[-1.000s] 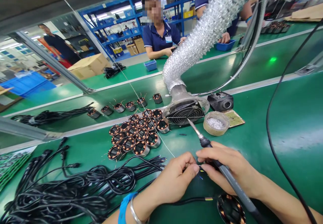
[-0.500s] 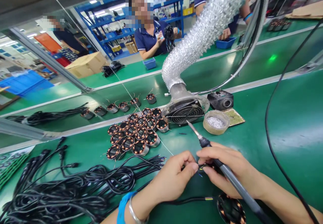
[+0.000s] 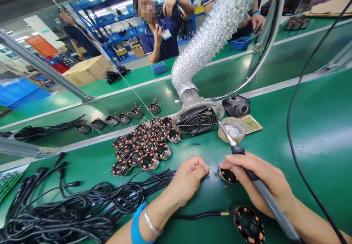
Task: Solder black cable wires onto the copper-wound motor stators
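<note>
My right hand (image 3: 261, 185) is wrapped round a soldering iron (image 3: 254, 179), its tip slanting up to the far left beside the cup of silvery solder bits. Just past those fingertips sits a copper-wound stator (image 3: 227, 175), partly covered by the hand. My left hand (image 3: 189, 179) is closed in a pinch, with thin coloured wire ends (image 3: 209, 173) poking out at the fingertips; the rest of that cable is hidden. Nearer me lies another stator (image 3: 249, 225), close to the stripped end of a black cable (image 3: 203, 215).
Several stators (image 3: 150, 145) stand grouped at centre-left, beyond a heap of black cables (image 3: 90, 203). A fume duct (image 3: 198, 121) with a fan grille stands behind them. Right of it are the solder cup (image 3: 233, 135) and a black holder (image 3: 237, 106). A co-worker (image 3: 158, 35) sits across the bench.
My hands have moved apart. The soldering iron's tip has shifted right to the solder cup. A stator now shows beside my right fingers. The co-worker opposite has raised a cable bundle.
</note>
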A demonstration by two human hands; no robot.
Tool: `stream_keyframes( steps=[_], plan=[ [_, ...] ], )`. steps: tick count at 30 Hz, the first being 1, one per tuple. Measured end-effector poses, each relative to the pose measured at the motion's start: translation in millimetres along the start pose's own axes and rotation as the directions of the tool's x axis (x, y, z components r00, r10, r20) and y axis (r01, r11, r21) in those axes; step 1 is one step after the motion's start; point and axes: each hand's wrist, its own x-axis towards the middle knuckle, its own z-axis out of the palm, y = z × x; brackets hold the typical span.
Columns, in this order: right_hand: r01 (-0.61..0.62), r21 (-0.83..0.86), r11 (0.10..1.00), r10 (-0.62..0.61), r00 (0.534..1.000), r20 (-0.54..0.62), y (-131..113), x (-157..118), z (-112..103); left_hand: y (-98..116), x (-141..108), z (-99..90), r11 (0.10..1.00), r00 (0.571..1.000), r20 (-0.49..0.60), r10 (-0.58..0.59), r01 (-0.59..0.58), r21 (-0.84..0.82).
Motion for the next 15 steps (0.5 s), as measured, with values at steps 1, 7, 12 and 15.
stream_keyframes(
  steps=[1,7,12,15],
  plan=[
    [-0.012,-0.020,1.000,0.012,1.000,-0.018,-4,-1,-5,-1,1,0.0,1.000,1.000,-0.009,0.010,-0.010,0.012],
    [-0.079,-0.067,0.995,0.076,0.996,-0.050,-23,-6,-24,-5,5,-2.9,0.998,0.999,0.001,0.033,-0.033,0.058],
    [-0.136,-0.099,0.986,0.126,0.987,-0.095,-21,-10,-22,-4,8,-4.4,0.997,0.999,0.019,0.036,-0.037,0.075],
    [-0.131,-0.086,0.988,0.124,0.988,-0.087,-19,-9,-18,-4,8,-4.7,0.997,0.999,0.030,0.027,-0.029,0.067]
  ],
)
